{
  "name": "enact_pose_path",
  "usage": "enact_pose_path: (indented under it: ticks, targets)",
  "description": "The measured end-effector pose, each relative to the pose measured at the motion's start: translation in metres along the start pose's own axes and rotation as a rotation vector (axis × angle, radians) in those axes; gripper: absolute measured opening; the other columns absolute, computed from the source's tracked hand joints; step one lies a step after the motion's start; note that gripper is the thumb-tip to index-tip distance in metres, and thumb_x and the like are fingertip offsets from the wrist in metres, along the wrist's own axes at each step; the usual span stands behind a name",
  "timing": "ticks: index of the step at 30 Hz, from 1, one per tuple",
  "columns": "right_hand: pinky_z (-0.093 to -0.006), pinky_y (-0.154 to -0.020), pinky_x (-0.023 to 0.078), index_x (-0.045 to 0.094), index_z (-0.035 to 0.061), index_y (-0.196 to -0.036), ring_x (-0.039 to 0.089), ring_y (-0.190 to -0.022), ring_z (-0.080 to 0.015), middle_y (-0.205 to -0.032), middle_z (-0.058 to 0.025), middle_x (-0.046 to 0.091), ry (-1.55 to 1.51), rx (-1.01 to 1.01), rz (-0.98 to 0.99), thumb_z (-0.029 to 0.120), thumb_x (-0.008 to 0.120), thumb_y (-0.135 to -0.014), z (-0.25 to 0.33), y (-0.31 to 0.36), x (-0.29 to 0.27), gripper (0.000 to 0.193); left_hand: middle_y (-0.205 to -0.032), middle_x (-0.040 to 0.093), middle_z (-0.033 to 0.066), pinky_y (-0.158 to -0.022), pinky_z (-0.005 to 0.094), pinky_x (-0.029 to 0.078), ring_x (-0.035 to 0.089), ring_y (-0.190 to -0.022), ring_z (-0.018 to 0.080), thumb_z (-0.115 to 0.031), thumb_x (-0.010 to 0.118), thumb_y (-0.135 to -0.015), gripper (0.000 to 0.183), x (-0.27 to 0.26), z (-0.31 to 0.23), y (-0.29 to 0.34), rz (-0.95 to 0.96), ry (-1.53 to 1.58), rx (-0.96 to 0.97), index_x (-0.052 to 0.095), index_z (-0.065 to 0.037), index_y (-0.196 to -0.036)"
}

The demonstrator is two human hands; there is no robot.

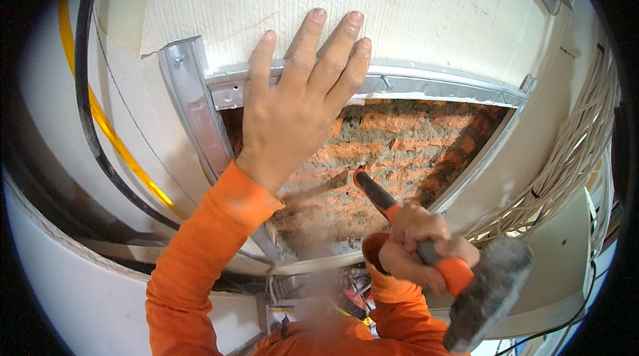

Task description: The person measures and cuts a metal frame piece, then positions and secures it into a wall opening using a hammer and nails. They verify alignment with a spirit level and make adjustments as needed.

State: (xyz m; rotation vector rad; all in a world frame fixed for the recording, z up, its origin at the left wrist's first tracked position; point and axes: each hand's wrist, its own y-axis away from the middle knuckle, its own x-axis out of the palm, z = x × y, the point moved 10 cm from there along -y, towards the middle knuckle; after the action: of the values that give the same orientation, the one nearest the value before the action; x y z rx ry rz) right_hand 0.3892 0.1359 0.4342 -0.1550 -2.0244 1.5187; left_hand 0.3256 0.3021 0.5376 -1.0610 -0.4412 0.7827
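Note:
My left hand lies flat with its fingers spread, pressed over a metal profile and the off-white textured panel above it. My right hand is wrapped round the handle of a hammer, close to its head. The hammer has a heavy, dark grey head and a black and orange handle, whose free end points up and left toward the wall. Below the profile a metal-framed opening shows rough brickwork of orange bricks and grey mortar. A screw sticks out of the profile, right of my left hand.
A bundle of pale cables hangs along the right side. On the left run a black cable and a yellow hose-like strip. An upright metal stud borders the opening. Below, a small box and coloured items lie partly hidden.

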Motion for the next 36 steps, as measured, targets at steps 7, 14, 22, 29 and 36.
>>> enact_pose_path:
  ticks: [7,14,22,29,36]
  targets:
    - [-0.0241,-0.039,0.026,0.039,0.0069,-0.089,0.031,-0.044,-0.0078,-0.060,-0.0004,0.037,0.354,0.570,-0.041,0.063,0.049,-0.097,-0.065,0.028,-0.019,0.058,-0.152,0.046,-0.0070,-0.119,0.0451,0.024,0.041,-0.140,0.0193,-0.014,0.062,-0.085,0.057,-0.003,0.000,-0.002,0.007,0.073,-0.033,0.052,-0.027,-0.140]
    - [-0.0254,-0.045,0.027,0.039,0.0067,-0.086,0.032,-0.050,-0.0076,-0.063,-0.0005,0.038,0.436,0.656,0.010,0.046,0.042,-0.105,-0.043,0.053,-0.057,0.044,-0.156,0.041,-0.0045,-0.120,0.0455,0.021,0.035,-0.144,0.0209,-0.029,0.076,-0.080,0.072,0.003,-0.003,-0.002,0.084,0.045,-0.024,0.046,-0.027,-0.145]
    - [-0.0232,-0.058,0.033,0.050,0.0023,-0.104,0.042,-0.062,-0.0104,-0.075,0.0000,0.044,0.742,0.546,0.193,0.033,0.039,-0.106,-0.030,0.065,-0.071,0.033,-0.159,0.037,-0.0047,-0.120,0.0450,0.022,0.032,-0.146,0.0222,-0.040,0.076,-0.079,0.077,0.001,0.000,-0.004,0.058,0.084,-0.044,0.042,-0.027,-0.148]
    - [-0.0475,-0.066,0.053,0.053,0.0030,-0.127,0.067,-0.079,-0.0440,-0.090,-0.0273,0.066,0.813,0.773,0.492,0.011,0.059,-0.086,-0.043,0.080,-0.085,0.042,-0.158,0.038,-0.0077,-0.118,0.0445,0.024,0.034,-0.145,0.0205,-0.038,0.072,-0.084,0.070,-0.001,0.000,-0.003,0.073,0.094,-0.056,0.044,-0.031,-0.148]
    - [-0.0513,-0.063,0.049,0.057,0.0076,-0.114,0.064,-0.072,-0.0441,-0.078,-0.0209,0.065,0.899,0.897,0.710,0.026,0.065,-0.090,-0.056,0.120,-0.132,0.031,-0.155,0.042,-0.0114,-0.113,0.0440,0.028,0.042,-0.139,0.0174,-0.038,0.066,-0.089,0.063,-0.011,-0.009,-0.008,0.013,0.076,-0.030,0.044,-0.038,-0.148]
